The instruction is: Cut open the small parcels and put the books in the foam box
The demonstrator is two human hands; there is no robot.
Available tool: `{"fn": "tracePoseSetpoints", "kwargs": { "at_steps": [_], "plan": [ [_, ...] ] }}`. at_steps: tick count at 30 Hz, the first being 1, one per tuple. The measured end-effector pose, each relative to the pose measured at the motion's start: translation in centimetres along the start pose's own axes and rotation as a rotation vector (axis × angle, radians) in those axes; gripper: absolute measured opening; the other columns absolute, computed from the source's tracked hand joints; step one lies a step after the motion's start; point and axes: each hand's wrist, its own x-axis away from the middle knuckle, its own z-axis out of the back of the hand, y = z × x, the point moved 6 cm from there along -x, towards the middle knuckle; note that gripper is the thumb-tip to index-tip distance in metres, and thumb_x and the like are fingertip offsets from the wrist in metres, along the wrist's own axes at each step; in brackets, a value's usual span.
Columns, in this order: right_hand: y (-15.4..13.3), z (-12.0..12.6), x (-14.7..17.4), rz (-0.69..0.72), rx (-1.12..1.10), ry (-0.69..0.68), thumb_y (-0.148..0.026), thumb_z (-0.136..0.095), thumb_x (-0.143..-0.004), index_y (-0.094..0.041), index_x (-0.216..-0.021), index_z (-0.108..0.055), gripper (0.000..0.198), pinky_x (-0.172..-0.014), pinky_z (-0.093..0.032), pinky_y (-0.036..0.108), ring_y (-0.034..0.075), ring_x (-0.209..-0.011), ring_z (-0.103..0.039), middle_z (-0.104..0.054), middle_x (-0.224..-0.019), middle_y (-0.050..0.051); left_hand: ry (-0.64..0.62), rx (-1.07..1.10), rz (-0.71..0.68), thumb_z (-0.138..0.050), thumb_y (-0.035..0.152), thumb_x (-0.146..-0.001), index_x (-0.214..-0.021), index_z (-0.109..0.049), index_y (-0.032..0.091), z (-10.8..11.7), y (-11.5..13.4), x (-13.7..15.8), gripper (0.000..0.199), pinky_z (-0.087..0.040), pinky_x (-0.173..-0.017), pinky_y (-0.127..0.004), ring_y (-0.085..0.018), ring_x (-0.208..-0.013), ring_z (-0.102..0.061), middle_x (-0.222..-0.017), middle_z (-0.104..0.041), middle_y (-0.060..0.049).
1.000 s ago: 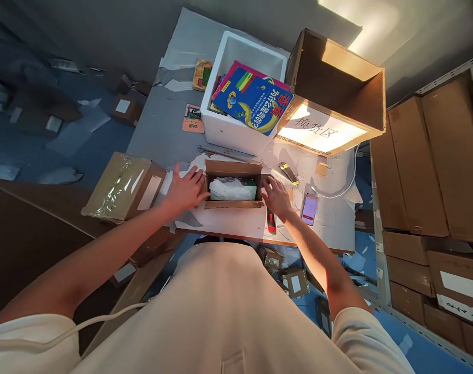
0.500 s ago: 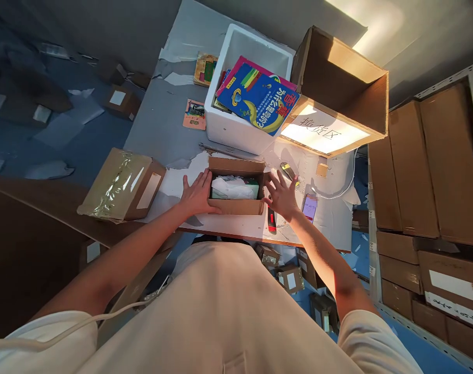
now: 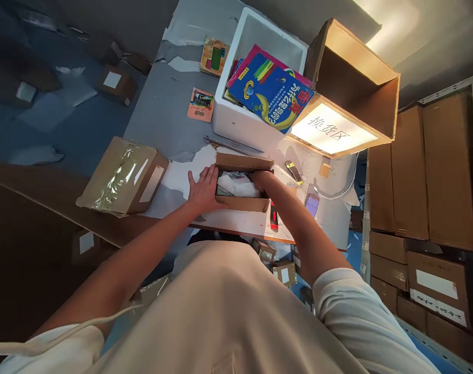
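Note:
A small brown cardboard box [image 3: 242, 204] lies near the table's front edge with its top flaps up. Inside it is a white-wrapped item [image 3: 236, 185]. My left hand [image 3: 202, 193] is open, fingers stretched against the box's left end. My right hand [image 3: 261, 182] reaches into the right end of the box; its fingers are hidden there, so what they touch cannot be seen. Just right of the box lie a red-and-black box cutter [image 3: 274, 216] and, farther back, a black-and-yellow cutter [image 3: 293, 172].
Behind stand a white foam box [image 3: 236, 124] holding books [image 3: 271, 93] and a large carton [image 3: 355, 111] with a handwritten label. A taped carton [image 3: 121, 176] is at left, a phone [image 3: 312, 204] at right. Two booklets lie on the table [image 3: 158, 104]. Shelved cartons [image 3: 410, 171] stand at right.
My right hand has moved from outside the box's right end into it, and that forearm has swung left. My left hand stays on the left end. The view has shifted slightly.

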Motion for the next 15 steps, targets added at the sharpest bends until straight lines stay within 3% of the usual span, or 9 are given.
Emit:
{"fn": "tracePoseSetpoints", "kwargs": {
  "at_steps": [3, 4, 7, 10, 12, 15],
  "plan": [
    [0.5, 0.7, 2.0, 0.043, 0.032, -0.145, -0.009, -0.081, -0.044, -0.016, -0.116, -0.063, 0.075, -0.072, -0.054, 0.036, 0.028, -0.080, -0.068, -0.072, -0.094, 0.010, -0.001, 0.023, 0.016, -0.064, 0.073, -0.058, -0.153, 0.000, 0.009, 0.0, -0.5, 0.0, 0.130, 0.004, -0.109, -0.068, -0.046, -0.144, -0.004, -0.159, -0.007, -0.020],
    [0.6, 1.2, 3.0, 0.066, 0.025, -0.136, -0.014, -0.081, -0.046, -0.016, -0.124, -0.057, 0.082, -0.075, -0.053, 0.037, 0.029, -0.089, -0.067, -0.070, -0.104, 0.012, 0.003, 0.029, 0.016, -0.064, 0.073, -0.058, -0.153, 0.000, 0.009, -0.1, -0.7, 0.1, 0.131, 0.004, -0.109, -0.068, -0.046, -0.144, -0.004, -0.159, -0.006, -0.019],
    [0.9, 3.0, 6.4, 0.068, -0.090, 0.067, -0.026, -0.078, -0.055, -0.016, -0.138, -0.037, 0.093, -0.086, -0.049, 0.039, 0.031, -0.107, -0.060, -0.059, -0.124, 0.015, 0.020, 0.038, 0.000, -0.062, 0.076, -0.057, -0.152, 0.002, 0.009, -0.2, -1.1, 0.2, 0.133, 0.004, -0.109, -0.068, -0.046, -0.144, -0.002, -0.159, -0.005, -0.019],
    [1.2, 3.5, 8.8, -0.022, -0.294, 0.324, -0.028, -0.071, -0.063, -0.013, -0.137, -0.028, 0.087, -0.087, -0.048, 0.038, 0.028, -0.108, -0.057, -0.054, -0.125, 0.017, 0.015, 0.036, -0.020, -0.062, 0.077, -0.056, -0.152, 0.003, 0.009, -0.4, -0.9, 0.0, 0.135, 0.001, -0.109, -0.069, -0.047, -0.144, -0.003, -0.159, -0.006, -0.019],
    [0.8, 3.1, 9.4, -0.065, -0.392, 0.459, -0.028, -0.065, -0.069, -0.011, -0.135, -0.026, 0.078, -0.088, -0.048, 0.038, 0.026, -0.110, -0.054, -0.052, -0.126, 0.018, 0.005, 0.032, -0.027, -0.062, 0.076, -0.056, -0.152, 0.002, 0.009, -0.4, -0.4, -0.2, 0.133, 0.000, -0.109, -0.069, -0.046, -0.144, -0.005, -0.159, -0.006, -0.020],
    [-0.9, 2.6, 9.2, -0.063, -0.386, 0.572, -0.029, -0.060, -0.075, -0.013, -0.127, -0.036, 0.059, -0.096, -0.043, 0.040, 0.026, -0.121, -0.046, -0.047, -0.131, 0.020, 0.000, 0.031, -0.016, -0.061, 0.075, -0.058, -0.153, 0.001, 0.010, -0.2, 0.3, -0.4, 0.130, -0.001, -0.110, -0.068, -0.044, -0.144, -0.008, -0.159, -0.007, -0.020]
  ]
}}
